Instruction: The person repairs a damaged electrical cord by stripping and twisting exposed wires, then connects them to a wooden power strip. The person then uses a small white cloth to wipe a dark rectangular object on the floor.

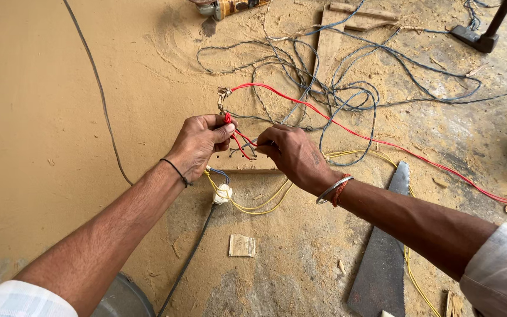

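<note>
Red wire (pixel 347 130) is pinched between thumb and forefinger of the left hand (pixel 198 144), where it bunches into a small bend just below a bare twisted metal end (pixel 224 94). From that grip its long axis runs rightward and down across the sawdust floor (pixel 60 117) toward the frame's right edge. The right hand (pixel 294 155) closes its fingertips on thin grey and red strands beside a small wooden board (pixel 244 163). A handsaw (pixel 385 258) lies near the right forearm.

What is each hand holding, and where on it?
Left hand pinches the red wire at its bent end; right hand grips thin wires beside it.
</note>
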